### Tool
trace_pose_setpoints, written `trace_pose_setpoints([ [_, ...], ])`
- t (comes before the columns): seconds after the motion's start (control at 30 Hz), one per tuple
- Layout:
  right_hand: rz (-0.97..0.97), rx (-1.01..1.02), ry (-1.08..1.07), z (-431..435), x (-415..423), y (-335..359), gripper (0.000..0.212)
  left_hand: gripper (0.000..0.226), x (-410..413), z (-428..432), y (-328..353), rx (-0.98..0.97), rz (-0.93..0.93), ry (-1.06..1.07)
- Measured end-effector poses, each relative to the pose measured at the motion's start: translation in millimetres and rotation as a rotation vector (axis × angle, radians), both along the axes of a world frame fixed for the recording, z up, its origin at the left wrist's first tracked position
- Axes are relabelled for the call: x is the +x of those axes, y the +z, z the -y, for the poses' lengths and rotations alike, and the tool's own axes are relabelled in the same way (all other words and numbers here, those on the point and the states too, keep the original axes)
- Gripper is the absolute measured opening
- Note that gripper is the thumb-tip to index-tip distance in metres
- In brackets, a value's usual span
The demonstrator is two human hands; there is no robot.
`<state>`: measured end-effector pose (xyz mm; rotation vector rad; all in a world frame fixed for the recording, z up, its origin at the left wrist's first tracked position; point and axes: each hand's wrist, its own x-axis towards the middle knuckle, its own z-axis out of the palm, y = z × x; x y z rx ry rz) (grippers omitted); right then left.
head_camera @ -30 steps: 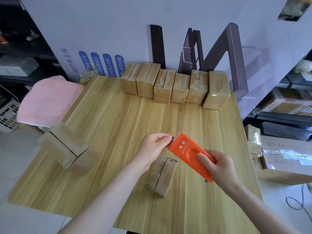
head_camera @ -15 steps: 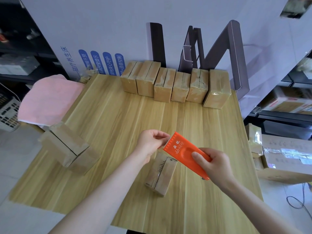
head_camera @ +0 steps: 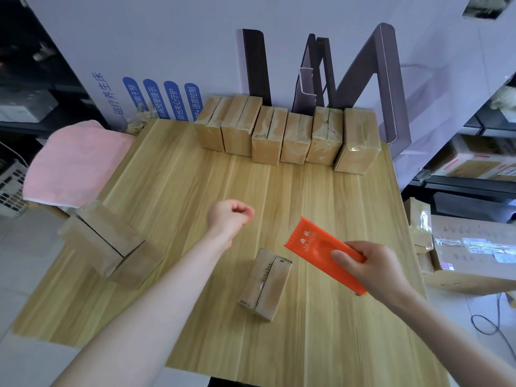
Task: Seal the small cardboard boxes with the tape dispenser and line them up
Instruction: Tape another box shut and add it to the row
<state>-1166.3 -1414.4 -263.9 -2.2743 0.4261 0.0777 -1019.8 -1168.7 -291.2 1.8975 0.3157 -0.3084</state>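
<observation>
Holding the orange tape dispenser [head_camera: 324,254] in the right hand [head_camera: 374,268], fingers clamped around its lower end, thumb pressing on its flat top face. Pointing the toothed end of the dispenser up and to the left, raised over the tabletop [head_camera: 195,177], just to the right of the small box [head_camera: 265,287]. Keeping the left hand [head_camera: 230,217] loosely curled, fingers drawn together toward the thumb, holding nothing visible, floating over the wood apart from the dispenser and behind the small box. Lying flat near the front middle of the tabletop, this box, with its seam running lengthwise along the top and a strip of clear tape shining on it. Standing at the far edge of the tabletop, a row of boxes [head_camera: 284,135], six, side by side and touching, against the white panel [head_camera: 167,37] with blue labels. Sitting at the left edge of the tabletop, a bigger box [head_camera: 103,238], turned at an angle, partly hanging over the side. Lying behind it, off the left corner, a pink cloth [head_camera: 72,163]. Resting on the floor to the right of the tabletop, a large carton [head_camera: 472,250] with tape on it.
</observation>
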Motion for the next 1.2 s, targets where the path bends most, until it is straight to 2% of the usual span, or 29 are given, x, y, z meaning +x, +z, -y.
trace_pose_setpoints([
  [0.2,-0.16,-0.135,-0.071,41.0,-30.0,-14.1,0.012,0.025,4.0,-31.3,-36.4,0.083,-0.056,0.106],
  [0.4,-0.284,-0.358,-0.028,32.1,-26.6,-36.6,0.027,0.021,-10.1,-25.0,-69.8,0.106,-0.098,0.097],
  [0.7,-0.333,-0.578,-0.006,24.2,-11.1,-76.1,0.041,0.006,-15.6,-12.3,-109.9,0.078,-0.175,0.136],
  [1.03,-0.36,-0.644,0.059,-17.1,5.2,-95.5,0.043,0.012,-41.7,14.7,-143.4,-0.035,-0.315,0.158],
  [1.1,-0.357,-0.671,0.062,-20.5,7.2,-95.3,0.043,0.016,-43.7,17.2,-145.2,0.008,-0.287,0.121],
  [1.2,-0.351,-0.69,0.064,-23.3,9.4,-93.8,0.043,0.018,-40.1,14.6,-143.8,0.197,-0.208,0.002],
])
